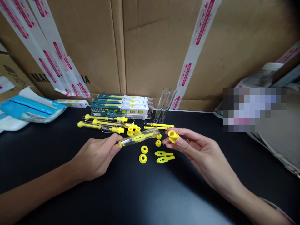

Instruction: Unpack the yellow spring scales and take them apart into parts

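Note:
My left hand point(98, 156) pinches one end of a clear tube point(140, 137) with a yellow slotted strip inside it. The tube tilts up slightly to the right, its far end toward my right hand point(199, 150). Between the right thumb and fingers is a yellow cap point(172, 136), its round opening facing up and left, apart from the tube. Below the tube lie two yellow rings point(143, 154), and two flat yellow strips point(165, 157) rest to their right. Small yellow collars point(158, 143) and more yellow caps point(130, 131) sit just behind.
Assembled spring scales point(103, 127) lie at the back left before stacked printed boxes point(119, 106). Clear tubes point(161, 106) stand upright near the large carton point(150, 47). A blue packet point(32, 107) is at left; a clear bottle point(262, 76) and a bag point(278, 134) are at right.

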### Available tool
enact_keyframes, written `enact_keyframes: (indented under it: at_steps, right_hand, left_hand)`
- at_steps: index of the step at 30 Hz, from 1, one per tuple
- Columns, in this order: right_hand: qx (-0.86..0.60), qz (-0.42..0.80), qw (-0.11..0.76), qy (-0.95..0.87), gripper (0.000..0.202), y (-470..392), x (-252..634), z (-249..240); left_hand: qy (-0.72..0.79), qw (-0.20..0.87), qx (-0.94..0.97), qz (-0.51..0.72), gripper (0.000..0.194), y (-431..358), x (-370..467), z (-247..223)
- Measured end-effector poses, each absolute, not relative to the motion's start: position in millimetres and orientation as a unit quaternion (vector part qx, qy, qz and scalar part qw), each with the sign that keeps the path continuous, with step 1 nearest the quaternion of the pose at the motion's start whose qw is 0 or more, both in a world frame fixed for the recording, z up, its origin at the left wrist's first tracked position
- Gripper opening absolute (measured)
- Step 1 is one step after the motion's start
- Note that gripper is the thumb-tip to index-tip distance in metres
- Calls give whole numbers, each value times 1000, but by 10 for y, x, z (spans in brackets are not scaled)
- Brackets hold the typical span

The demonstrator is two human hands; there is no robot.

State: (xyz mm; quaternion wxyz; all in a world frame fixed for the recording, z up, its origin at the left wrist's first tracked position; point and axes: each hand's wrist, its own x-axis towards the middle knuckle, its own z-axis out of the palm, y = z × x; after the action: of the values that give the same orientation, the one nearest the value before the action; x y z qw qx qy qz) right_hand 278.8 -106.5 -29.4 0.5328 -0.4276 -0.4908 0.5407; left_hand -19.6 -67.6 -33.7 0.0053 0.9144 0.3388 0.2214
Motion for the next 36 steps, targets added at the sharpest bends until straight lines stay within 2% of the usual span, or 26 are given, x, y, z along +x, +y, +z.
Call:
enact_keyframes:
  at_steps: [6,11,16,25,31,36]
  right_hand:
    - [-429,492,524,-547,13,-1069,2743,-268]
    - [-468,283,485,-682,13,-1110,2712,-294]
    - [-401,143,426,-798,17,-1081,2621,-281]
    - [-322,159,375,-854,15,-866,2146,-330]
    - [-348,99,294,-885,19,-638,1936,-353]
    - [-361,15,284,-888,14,-528,1932,-355]
  left_hand:
    - [423,46,872,243,22,-665,-198,-381]
    - [453,67,852,253,24,-661,-181,-388]
    - [456,78,842,279,24,-658,-164,-376]
    - [476,146,802,330,29,-647,-143,-348]
    - [476,156,789,356,31,-630,-123,-346]
    - [462,166,796,353,28,-638,-127,-349]
